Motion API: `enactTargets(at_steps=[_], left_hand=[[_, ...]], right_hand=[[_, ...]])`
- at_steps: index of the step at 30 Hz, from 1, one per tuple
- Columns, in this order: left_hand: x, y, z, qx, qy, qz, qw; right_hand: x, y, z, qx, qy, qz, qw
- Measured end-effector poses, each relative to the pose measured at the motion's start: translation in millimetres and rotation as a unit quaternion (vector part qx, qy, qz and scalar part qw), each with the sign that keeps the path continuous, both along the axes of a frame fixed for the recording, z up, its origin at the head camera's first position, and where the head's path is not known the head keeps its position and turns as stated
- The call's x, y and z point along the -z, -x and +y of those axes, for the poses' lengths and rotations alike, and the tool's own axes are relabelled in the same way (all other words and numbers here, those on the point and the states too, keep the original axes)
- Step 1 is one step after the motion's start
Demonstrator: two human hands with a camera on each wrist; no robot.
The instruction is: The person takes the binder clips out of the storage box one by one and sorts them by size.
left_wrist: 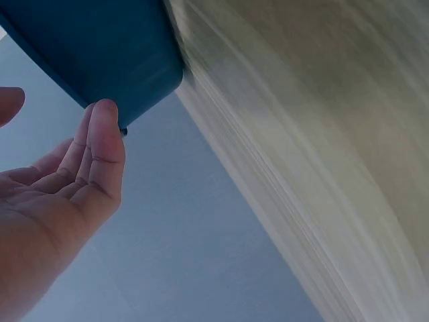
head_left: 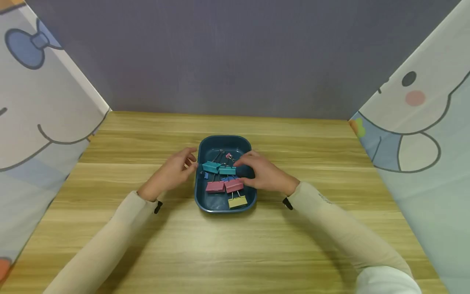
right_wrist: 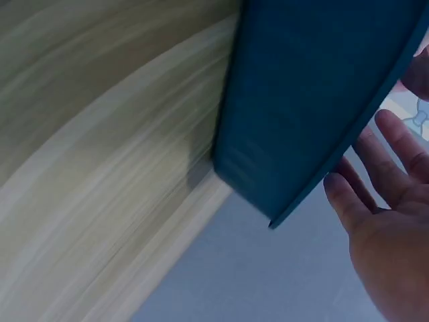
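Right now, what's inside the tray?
Teal clips, pink clips, a yellow clip, a small pink clip, blue clips. The right grip covers part of the tray; anything beneath it is hidden.

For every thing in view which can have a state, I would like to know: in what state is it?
Tray: upright on the table, no lid on.
Teal clips: side by side in the tray.
Large pink clips: side by side, nearer the person.
Yellow clip: lying at the tray's near end.
Left hand: open, at the left rim; contact unclear.
Right hand: over the right rim, thumb and fingers apart.
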State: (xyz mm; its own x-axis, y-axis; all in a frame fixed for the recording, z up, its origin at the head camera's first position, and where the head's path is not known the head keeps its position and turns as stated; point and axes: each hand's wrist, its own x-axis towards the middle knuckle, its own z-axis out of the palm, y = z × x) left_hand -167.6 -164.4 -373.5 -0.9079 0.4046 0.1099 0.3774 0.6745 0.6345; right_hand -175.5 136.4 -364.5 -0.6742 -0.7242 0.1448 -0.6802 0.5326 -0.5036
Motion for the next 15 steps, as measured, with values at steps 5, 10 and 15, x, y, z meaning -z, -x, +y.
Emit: enactTargets(at_steps=[5, 10, 15], left_hand=[[0.8, -0.6, 3.1, -0.003, 0.008, -0.007, 0.9999], [0.9, -1.5, 6.1, -0.005, 0.01, -0.017, 0.9998], [3.9, -0.9, 6.5, 0.0, 0.012, -0.009, 0.9999]], right_hand=[[2.4, 3.2, -9.2, 0.036, -0.009, -0.003, 0.999], [3.3, 6.8, -17.0, 0.064, -0.033, 0.002, 0.997], [4.1, 8.3, -25.4, 0.077, -0.047, -0.018, 0.996]])
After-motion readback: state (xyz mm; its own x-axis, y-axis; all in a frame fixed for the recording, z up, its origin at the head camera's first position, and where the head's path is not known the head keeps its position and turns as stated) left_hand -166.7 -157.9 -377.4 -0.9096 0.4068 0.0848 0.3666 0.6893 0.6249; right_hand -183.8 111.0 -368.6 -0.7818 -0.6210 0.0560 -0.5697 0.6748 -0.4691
